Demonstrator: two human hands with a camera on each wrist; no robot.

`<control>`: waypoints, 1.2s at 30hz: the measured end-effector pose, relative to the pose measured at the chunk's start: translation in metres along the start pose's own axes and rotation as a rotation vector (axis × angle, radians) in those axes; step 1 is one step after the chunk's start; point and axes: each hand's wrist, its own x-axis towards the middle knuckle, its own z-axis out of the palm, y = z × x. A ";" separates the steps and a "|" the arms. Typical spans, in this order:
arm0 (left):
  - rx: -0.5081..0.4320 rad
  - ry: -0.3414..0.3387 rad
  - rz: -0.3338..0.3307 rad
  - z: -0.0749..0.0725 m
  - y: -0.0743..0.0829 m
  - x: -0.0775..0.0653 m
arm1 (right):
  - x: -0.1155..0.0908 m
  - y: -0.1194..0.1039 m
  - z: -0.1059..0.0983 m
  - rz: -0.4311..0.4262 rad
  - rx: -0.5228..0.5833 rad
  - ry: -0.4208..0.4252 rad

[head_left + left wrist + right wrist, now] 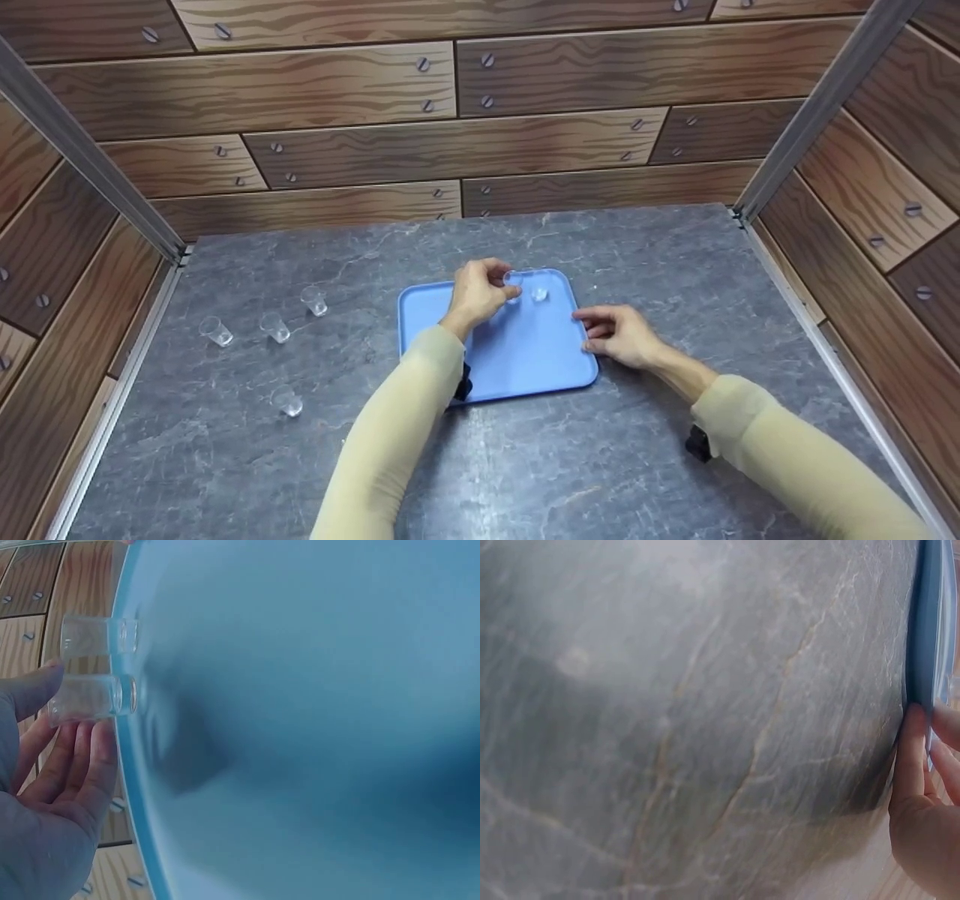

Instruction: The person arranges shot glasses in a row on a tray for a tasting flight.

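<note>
A blue tray lies on the grey marbled table. Over its far part, my left hand holds a small clear shot glass between thumb and fingers, its base right at the tray surface. Just to the right, a second clear shot glass stands upright on the tray, close beside the held one. My right hand is at the tray's right edge; in the right wrist view its thumb and fingers pinch the rim from both sides.
Several more clear shot glasses stand apart on the table left of the tray, one of them nearer the front. Wood-patterned panels and metal rails enclose the table at the back and sides.
</note>
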 end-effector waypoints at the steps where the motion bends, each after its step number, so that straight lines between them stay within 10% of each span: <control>1: 0.001 0.009 -0.001 0.001 0.000 0.000 | 0.000 0.000 0.000 0.001 0.000 0.002; 16: 0.038 0.063 0.065 0.025 -0.032 0.024 | 0.001 0.001 -0.001 0.001 0.028 -0.005; 23: 0.083 0.041 0.073 0.010 -0.005 0.000 | 0.000 0.001 0.000 -0.024 0.011 0.001; 32: 0.077 0.055 0.121 0.019 -0.030 0.013 | 0.001 0.002 0.000 -0.017 0.015 0.005; 36: 0.075 0.036 0.083 0.014 -0.014 0.004 | 0.001 0.003 0.000 -0.014 0.013 0.007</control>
